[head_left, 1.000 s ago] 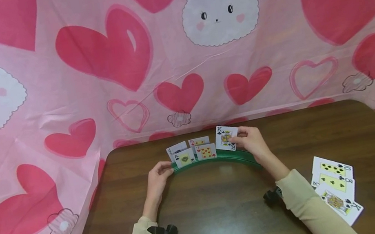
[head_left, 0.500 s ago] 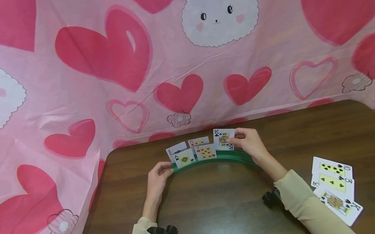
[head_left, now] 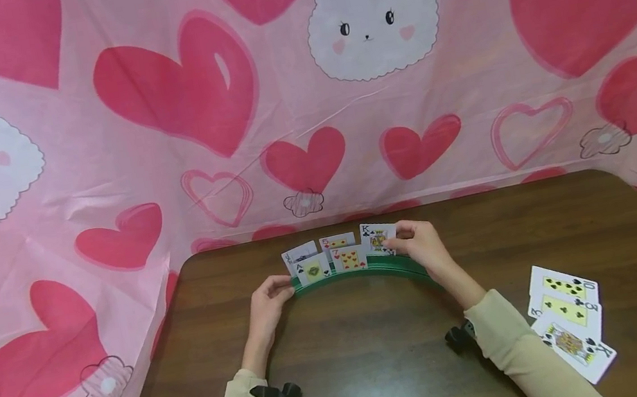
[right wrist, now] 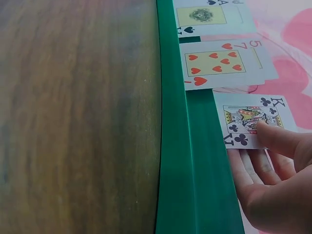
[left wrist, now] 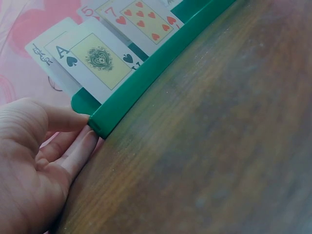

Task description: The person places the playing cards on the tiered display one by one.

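Observation:
A curved green card holder (head_left: 393,266) stands on the table near its far edge. My left hand (head_left: 267,305) pinches the holder's left end between thumb and fingers, as the left wrist view shows. Between thumb and fingers my right hand (head_left: 424,247) holds the king of clubs (right wrist: 248,117), its lower edge at the holder's rear slot. The ace of spades (left wrist: 100,61) and the seven of hearts (right wrist: 217,66) stand in the front slot. Behind them are a joker (left wrist: 41,53) and a red five (head_left: 337,241), both partly covered.
Several face-up cards lie overlapping on the table at the right: a ten of spades (head_left: 560,284), a clubs card (head_left: 567,309) and a king of spades (head_left: 577,345). A pink cloth (head_left: 291,112) with hearts and rabbits hangs behind the wooden table (head_left: 372,365).
My right hand has lowered the king of clubs and brought it slightly left, down to the holder's rear slot. My left hand stays at the holder's left end.

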The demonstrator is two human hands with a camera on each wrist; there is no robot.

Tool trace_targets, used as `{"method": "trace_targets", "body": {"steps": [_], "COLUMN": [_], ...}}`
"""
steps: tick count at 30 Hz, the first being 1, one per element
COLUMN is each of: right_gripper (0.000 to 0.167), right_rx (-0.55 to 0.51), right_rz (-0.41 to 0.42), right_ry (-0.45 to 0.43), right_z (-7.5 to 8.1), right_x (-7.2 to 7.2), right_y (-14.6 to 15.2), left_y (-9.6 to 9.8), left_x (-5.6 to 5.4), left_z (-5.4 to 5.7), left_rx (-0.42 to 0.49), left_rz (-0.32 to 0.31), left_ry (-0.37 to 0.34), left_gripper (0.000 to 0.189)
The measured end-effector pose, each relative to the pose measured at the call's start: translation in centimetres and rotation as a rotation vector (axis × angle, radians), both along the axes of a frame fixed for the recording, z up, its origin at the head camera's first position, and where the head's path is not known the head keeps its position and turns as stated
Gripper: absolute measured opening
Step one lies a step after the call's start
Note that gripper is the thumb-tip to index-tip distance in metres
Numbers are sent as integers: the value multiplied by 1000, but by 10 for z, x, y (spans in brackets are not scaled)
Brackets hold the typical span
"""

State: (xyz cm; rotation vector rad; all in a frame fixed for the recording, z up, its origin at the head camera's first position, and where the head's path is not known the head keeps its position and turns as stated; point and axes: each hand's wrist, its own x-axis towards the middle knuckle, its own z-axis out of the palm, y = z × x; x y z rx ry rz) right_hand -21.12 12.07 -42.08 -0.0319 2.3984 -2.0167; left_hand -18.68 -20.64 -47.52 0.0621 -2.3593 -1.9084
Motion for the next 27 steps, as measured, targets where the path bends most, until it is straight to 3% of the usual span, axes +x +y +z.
{"method": "trace_targets", "body": {"steps": [12, 17, 20, 27], "right_gripper": [18, 19, 25, 27], "right_rx": [142, 248, 293, 278], "right_rz": [13, 31, 61, 177], "right_ry": [115, 175, 203, 177], "right_z": [-2, -2, -2, 1], "right_x": [0, 0, 2, 13], "right_y": [1, 3, 11, 45], "left_y": [1, 0, 0, -1], "left_x": [-1, -1, -1, -1], "left_z": [-1, -2, -2, -1], "left_rx": [12, 14, 10, 13], "left_rz": [3, 7, -1, -6], "left_ry": [3, 4, 5, -1], "left_gripper": [19, 19, 19, 20]}}
